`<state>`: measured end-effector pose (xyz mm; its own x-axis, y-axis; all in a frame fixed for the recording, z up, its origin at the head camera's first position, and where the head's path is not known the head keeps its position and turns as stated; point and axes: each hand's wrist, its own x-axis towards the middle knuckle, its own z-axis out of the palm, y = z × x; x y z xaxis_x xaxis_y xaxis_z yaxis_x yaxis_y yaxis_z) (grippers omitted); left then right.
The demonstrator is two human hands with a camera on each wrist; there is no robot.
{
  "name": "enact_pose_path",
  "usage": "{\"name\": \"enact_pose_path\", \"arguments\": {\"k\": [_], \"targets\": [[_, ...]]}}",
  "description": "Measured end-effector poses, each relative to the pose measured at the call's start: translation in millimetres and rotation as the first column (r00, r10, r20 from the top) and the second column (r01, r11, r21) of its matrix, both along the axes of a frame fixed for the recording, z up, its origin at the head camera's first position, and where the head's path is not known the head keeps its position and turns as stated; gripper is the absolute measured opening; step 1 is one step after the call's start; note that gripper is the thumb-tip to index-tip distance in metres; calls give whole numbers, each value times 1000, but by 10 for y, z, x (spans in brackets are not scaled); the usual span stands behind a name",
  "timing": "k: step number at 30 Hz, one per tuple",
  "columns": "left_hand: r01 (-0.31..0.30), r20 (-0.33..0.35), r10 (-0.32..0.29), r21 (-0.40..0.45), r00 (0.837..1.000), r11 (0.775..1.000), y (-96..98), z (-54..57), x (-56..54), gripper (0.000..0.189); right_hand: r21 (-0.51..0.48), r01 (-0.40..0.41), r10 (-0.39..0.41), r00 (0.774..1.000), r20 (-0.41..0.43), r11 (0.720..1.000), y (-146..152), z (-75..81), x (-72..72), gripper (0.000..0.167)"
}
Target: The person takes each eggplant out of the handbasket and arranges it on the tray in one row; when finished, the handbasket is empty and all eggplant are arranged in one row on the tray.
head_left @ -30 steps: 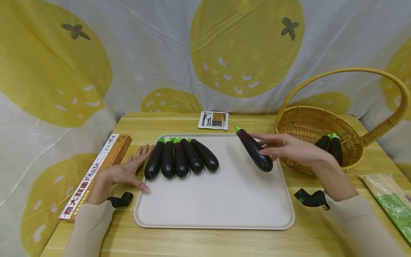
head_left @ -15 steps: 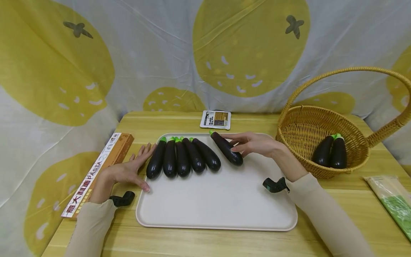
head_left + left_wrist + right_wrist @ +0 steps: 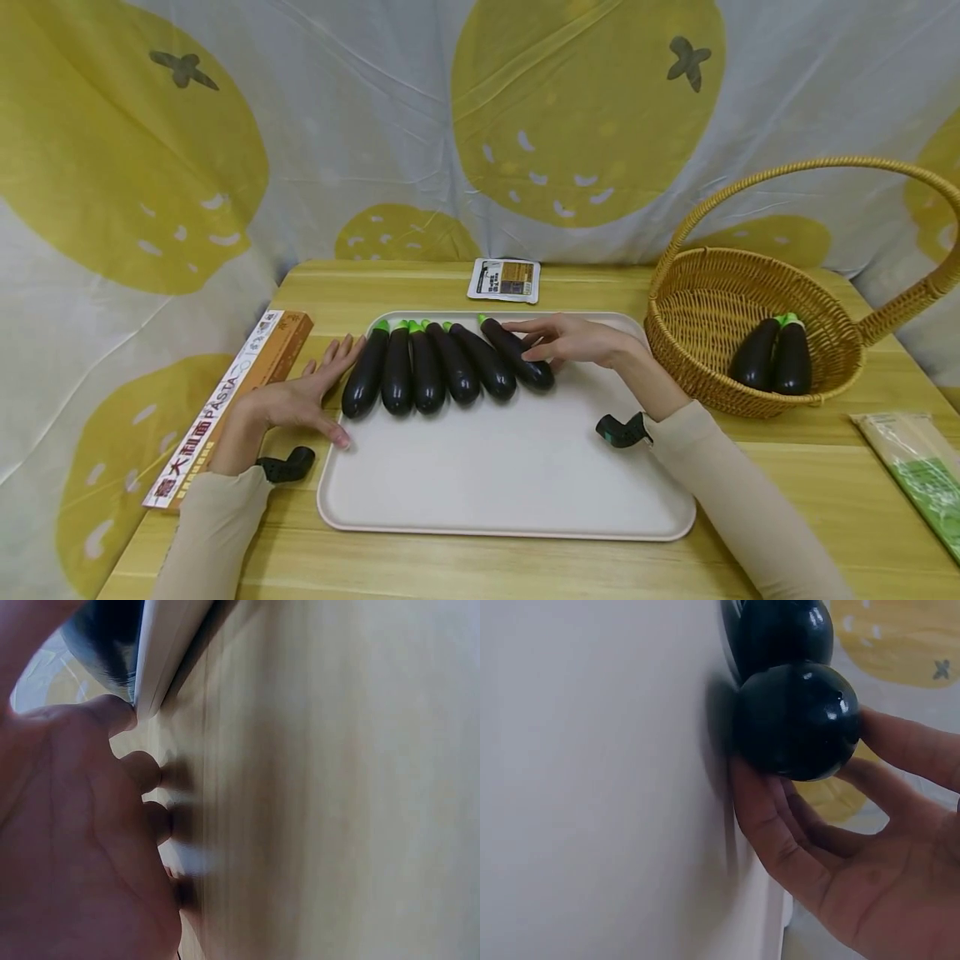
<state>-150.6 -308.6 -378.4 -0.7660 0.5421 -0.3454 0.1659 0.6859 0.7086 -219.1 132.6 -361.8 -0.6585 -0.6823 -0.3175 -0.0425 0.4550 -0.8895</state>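
A row of dark purple eggplants (image 3: 427, 379) with green stem ends lies side by side along the far left half of a white tray (image 3: 510, 475). My right hand (image 3: 581, 342) holds the eggplant (image 3: 497, 336) at the row's right end. In the right wrist view, thumb and fingers sit on either side of that eggplant's round end (image 3: 799, 724), low over the tray and right by its neighbor. Spread fingers show on my left hand (image 3: 296, 408), which rests at the tray's left edge, thumb at the rim; its other fingertips touch the wooden table in the left wrist view.
A wicker basket (image 3: 697, 358) with a tall handle stands right of the tray, two eggplants (image 3: 791, 358) inside. A pasta box (image 3: 228, 408) lies at the left, a flat packet (image 3: 504, 280) behind the tray, and a green-and-clear package (image 3: 911, 467) at the far right.
My right hand has carried the eggplant leftward from near the basket, over the tray and down to the right end of the row. The left hand has stayed in place.
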Motion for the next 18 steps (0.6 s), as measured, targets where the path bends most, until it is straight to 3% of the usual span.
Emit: {"name": "enact_pose_path", "arguments": {"k": [6, 13, 18], "targets": [[3, -6, -3, 4, 1000, 1000, 3, 3, 1, 148, 9, 2, -2, 1000, 0, 1000, -27, -19, -3, 64], [0, 0, 0, 13, 1000, 1000, 8, 0, 0, 148, 41, -38, 41, 996, -75, 998, -15, -27, 50, 64], [-4, 4, 4, 9, 1000, 1000, 5, -4, -5, 149, 73, 2, 4, 996, -84, 997, -21, 1, 132, 68]]}}
